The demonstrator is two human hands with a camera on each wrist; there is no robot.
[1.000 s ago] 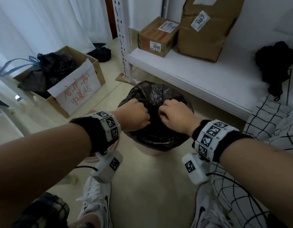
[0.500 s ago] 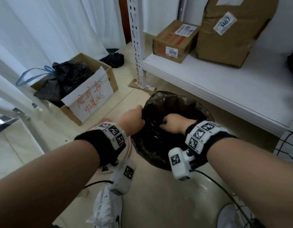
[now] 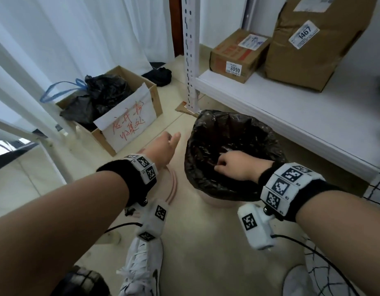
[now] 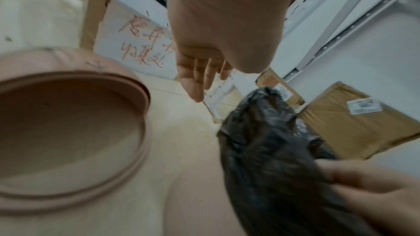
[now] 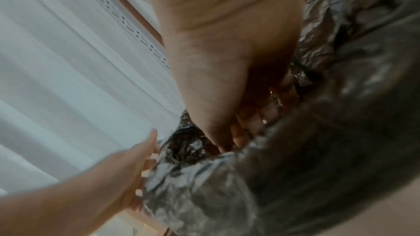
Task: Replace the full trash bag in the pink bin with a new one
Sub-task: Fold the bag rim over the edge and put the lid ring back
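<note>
Black trash bag (image 3: 231, 154) lines the pink bin (image 3: 212, 201), mouth spread open over the rim — half a second ago it was less opened out. Left hand (image 3: 163, 149) has let go of the bag's left edge and now hangs just left of the bin, fingers straight and loose, holding nothing. Right hand (image 3: 238, 166) remains inside the bag mouth, fingers curled, pinching the plastic. Pink ring (image 4: 75, 132) lies on the floor left of the bin, behind the left wrist
</note>
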